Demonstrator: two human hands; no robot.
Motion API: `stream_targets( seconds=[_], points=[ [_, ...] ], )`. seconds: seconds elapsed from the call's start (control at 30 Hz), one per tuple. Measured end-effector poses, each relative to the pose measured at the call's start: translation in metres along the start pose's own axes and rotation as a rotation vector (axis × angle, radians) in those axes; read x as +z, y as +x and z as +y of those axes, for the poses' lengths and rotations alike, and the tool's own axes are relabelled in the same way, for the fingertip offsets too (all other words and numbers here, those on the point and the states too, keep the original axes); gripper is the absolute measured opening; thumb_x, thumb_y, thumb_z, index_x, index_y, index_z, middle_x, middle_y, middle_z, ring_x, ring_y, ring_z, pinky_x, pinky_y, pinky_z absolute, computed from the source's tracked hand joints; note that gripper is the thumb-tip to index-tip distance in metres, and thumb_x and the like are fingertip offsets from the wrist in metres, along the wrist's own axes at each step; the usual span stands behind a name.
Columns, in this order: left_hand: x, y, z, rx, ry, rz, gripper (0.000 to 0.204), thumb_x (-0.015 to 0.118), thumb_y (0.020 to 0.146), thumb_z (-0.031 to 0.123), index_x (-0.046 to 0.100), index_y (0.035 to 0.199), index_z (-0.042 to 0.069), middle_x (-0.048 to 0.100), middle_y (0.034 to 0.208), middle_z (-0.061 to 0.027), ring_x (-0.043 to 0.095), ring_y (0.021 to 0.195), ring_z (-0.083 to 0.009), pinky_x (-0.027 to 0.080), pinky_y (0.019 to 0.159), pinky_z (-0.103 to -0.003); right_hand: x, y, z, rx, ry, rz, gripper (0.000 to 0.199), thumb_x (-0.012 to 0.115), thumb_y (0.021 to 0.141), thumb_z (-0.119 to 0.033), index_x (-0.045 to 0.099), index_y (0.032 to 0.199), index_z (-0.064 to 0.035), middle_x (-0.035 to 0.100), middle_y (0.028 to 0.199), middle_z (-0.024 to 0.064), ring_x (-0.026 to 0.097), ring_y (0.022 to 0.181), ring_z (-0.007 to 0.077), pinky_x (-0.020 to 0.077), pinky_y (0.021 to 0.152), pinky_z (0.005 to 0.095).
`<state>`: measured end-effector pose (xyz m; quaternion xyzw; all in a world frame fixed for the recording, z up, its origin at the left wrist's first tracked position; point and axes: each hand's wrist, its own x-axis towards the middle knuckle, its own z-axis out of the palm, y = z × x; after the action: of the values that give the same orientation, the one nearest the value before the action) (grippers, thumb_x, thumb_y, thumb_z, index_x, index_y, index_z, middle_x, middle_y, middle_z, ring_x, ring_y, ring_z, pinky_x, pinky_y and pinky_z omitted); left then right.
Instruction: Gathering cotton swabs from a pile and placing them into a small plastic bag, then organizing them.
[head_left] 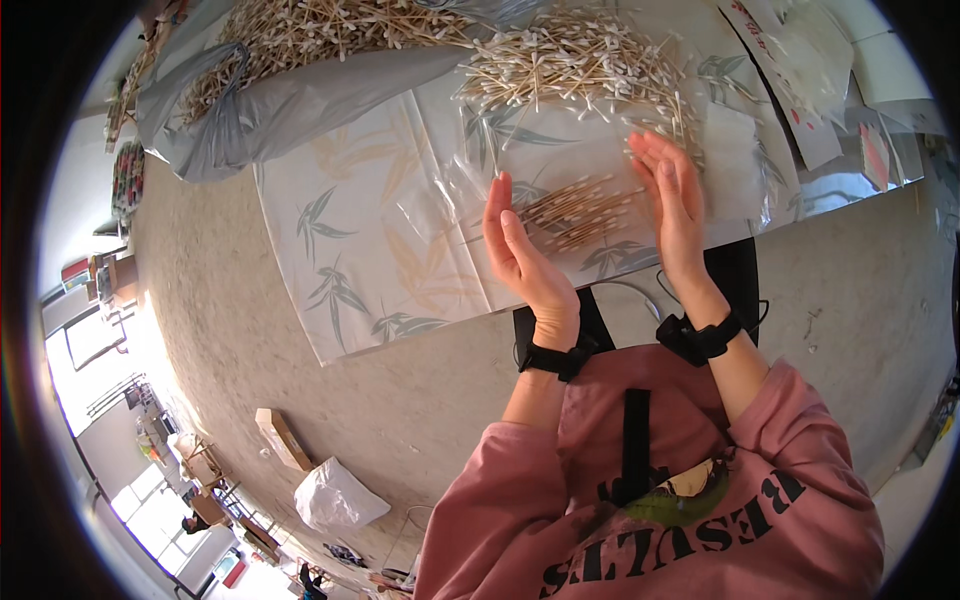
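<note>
A small loose row of cotton swabs [578, 212] lies on the table between my two hands, the sticks roughly parallel and slanting. My left hand [528, 262] stands on edge at the row's left end, its fingers stretched out and the palm turned inward. Facing it at the right end is my right hand [678, 215], also with straight fingers, its fingertips close to the edge of a big heap. That heap of loose cotton swabs [575, 65] spreads just beyond the hands. Neither hand grips anything; whether the palms touch the stick ends I cannot tell.
A grey plastic bag [330, 105] full of more swabs lies at the far left. Clear plastic film [435, 205] rests left of my left hand, and clear bags [735, 165] lie to the right. A leaf-patterned cloth [345, 235] covers the table. Beneath its front edge stands a black stool [735, 275].
</note>
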<state>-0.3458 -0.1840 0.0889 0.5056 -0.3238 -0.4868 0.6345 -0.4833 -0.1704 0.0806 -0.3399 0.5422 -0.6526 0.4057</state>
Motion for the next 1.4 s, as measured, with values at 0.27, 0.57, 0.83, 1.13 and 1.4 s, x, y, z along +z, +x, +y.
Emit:
stream_targets(
  seconds=[0.27,0.57,0.83,1.13,1.4],
  points=[
    [-0.001,-0.002,0.0,-0.011,0.019,-0.035,0.044,0.037,0.107,0.025,0.045,0.14,-0.003,0.05,0.144,-0.0161,0.043,0.137,-0.0242,0.027,0.116,-0.037,0.011,-0.005,0.005,0.014,0.096,0.005,0.05,0.042,0.106,-0.038,0.046,0.135,0.0014,0.052,0.138,0.0164,0.048,0.131,0.0232,0.036,0.112,0.0373],
    [0.006,0.001,-0.005,-0.013,0.005,-0.081,0.047,0.036,0.107,0.028,0.045,0.14,-0.004,0.048,0.145,-0.0163,0.04,0.138,-0.0241,0.027,0.116,-0.037,0.017,-0.006,0.01,0.041,0.171,-0.027,0.051,0.041,0.106,-0.041,0.046,0.136,-0.0002,0.052,0.138,0.0162,0.047,0.133,0.0236,0.0346,0.113,0.0368],
    [0.011,-0.001,-0.006,-0.02,0.008,-0.139,0.048,0.039,0.106,0.029,0.044,0.139,-0.006,0.047,0.145,-0.0196,0.039,0.139,-0.0264,0.025,0.118,-0.038,0.03,-0.002,0.012,0.084,0.226,-0.103,0.053,0.039,0.106,-0.043,0.046,0.137,-0.0004,0.05,0.139,0.016,0.046,0.133,0.0235,0.0339,0.114,0.037],
    [0.008,0.003,-0.007,-0.003,-0.028,-0.161,0.052,0.037,0.106,0.032,0.041,0.142,-0.006,0.044,0.147,-0.0191,0.036,0.141,-0.0259,0.024,0.119,-0.039,0.031,0.005,0.013,0.134,0.278,-0.169,0.056,0.036,0.106,-0.044,0.045,0.137,0.0014,0.05,0.14,0.0163,0.045,0.135,0.0236,0.0318,0.116,0.0372],
    [-0.005,-0.002,0.008,0.439,1.135,-0.593,0.069,0.05,0.1,0.034,0.027,0.148,-0.009,0.026,0.156,-0.0254,0.022,0.148,-0.0375,0.018,0.12,-0.049,0.004,-0.002,0.002,0.09,0.246,-0.072,0.056,0.035,0.106,-0.045,0.047,0.135,0.002,0.049,0.141,0.0171,0.044,0.135,0.0249,0.0307,0.116,0.0392]
  ],
)
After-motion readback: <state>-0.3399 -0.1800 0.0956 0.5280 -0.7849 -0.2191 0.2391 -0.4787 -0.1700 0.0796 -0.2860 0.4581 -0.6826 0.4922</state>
